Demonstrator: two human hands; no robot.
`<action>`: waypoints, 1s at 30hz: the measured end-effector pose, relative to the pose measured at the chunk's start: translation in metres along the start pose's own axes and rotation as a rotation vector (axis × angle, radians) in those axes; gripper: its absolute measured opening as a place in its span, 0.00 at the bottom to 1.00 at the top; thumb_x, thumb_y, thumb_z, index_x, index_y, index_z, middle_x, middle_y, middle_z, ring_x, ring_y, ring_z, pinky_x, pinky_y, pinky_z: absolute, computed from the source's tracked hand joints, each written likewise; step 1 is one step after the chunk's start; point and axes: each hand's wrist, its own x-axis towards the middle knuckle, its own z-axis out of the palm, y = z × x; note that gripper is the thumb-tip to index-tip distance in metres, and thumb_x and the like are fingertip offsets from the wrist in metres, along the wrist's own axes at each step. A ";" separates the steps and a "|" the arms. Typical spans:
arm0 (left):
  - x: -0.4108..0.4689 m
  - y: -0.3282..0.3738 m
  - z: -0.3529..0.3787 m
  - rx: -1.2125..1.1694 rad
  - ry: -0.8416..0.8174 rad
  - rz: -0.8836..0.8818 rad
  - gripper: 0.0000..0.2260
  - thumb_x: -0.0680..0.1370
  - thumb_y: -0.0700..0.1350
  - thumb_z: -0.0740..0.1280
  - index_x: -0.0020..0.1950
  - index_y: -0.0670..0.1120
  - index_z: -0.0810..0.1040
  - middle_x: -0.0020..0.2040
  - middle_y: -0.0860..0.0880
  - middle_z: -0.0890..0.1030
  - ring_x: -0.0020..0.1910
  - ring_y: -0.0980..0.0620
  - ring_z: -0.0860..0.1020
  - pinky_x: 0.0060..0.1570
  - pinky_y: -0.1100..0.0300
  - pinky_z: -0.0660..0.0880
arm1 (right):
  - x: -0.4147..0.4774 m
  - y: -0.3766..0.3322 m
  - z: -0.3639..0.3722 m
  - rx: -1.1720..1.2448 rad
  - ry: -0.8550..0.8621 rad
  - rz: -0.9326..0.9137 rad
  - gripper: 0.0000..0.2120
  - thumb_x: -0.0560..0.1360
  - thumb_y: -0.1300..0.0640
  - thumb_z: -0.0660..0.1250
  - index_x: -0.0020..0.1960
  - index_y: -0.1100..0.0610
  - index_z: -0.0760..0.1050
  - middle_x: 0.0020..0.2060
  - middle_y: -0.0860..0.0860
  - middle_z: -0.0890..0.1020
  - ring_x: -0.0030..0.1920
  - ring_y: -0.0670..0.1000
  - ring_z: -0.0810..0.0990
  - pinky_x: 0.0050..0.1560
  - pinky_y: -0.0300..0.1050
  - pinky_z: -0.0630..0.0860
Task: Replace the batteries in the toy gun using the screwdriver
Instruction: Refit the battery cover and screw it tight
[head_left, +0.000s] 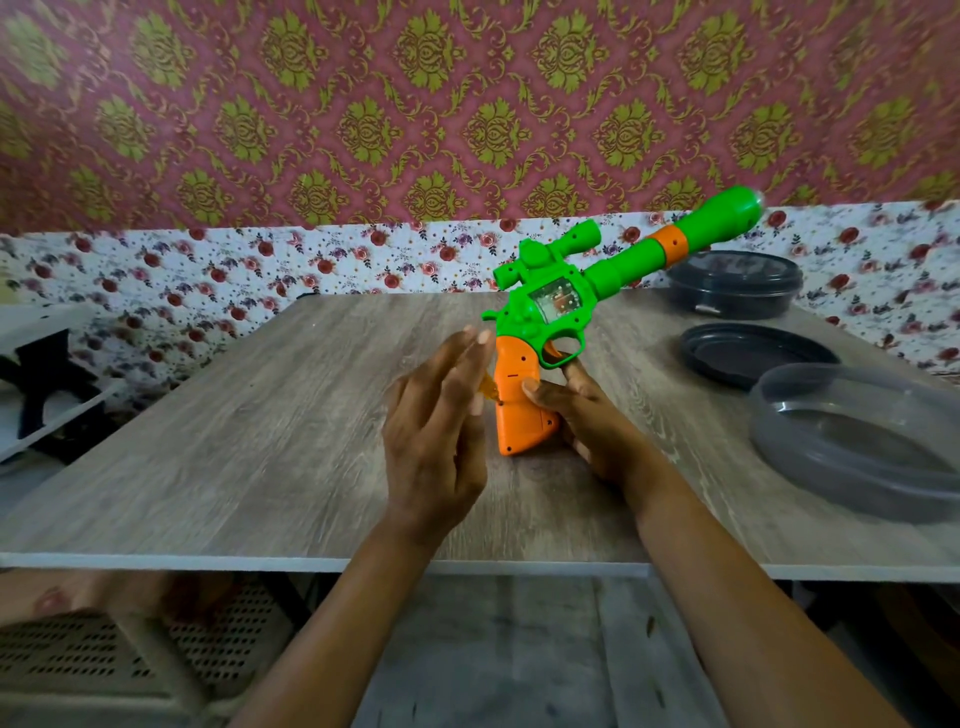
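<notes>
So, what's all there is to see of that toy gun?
The toy gun looks like glossy plastic: green body, scope and long barrel with an orange band, a clear side window, orange handle and trigger. It stands handle down on the wooden table, barrel slanting up to the right. The right hand grips the handle; the left hand, fingers straight, is at its other side.

Soft daylight, blurred (fisheye-bent) edges
</notes>
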 end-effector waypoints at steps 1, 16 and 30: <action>0.001 -0.001 0.000 -0.005 0.000 0.020 0.14 0.81 0.43 0.55 0.66 0.44 0.68 0.61 0.46 0.71 0.58 0.53 0.73 0.48 0.53 0.75 | 0.000 0.000 0.000 0.002 0.000 0.001 0.28 0.74 0.57 0.67 0.71 0.49 0.62 0.61 0.54 0.78 0.59 0.55 0.79 0.60 0.58 0.74; 0.000 0.000 0.000 -0.028 -0.036 0.014 0.19 0.77 0.36 0.58 0.68 0.45 0.66 0.61 0.48 0.76 0.48 0.53 0.78 0.41 0.58 0.76 | -0.001 0.000 0.000 -0.003 -0.029 0.012 0.27 0.74 0.56 0.67 0.70 0.47 0.62 0.60 0.54 0.80 0.58 0.55 0.80 0.60 0.57 0.74; 0.002 -0.001 0.000 -0.051 0.068 -0.087 0.14 0.82 0.41 0.53 0.67 0.41 0.66 0.60 0.41 0.76 0.57 0.49 0.77 0.56 0.65 0.73 | -0.002 -0.003 0.002 -0.018 -0.006 0.008 0.25 0.76 0.59 0.64 0.70 0.48 0.62 0.55 0.49 0.81 0.55 0.51 0.81 0.56 0.51 0.77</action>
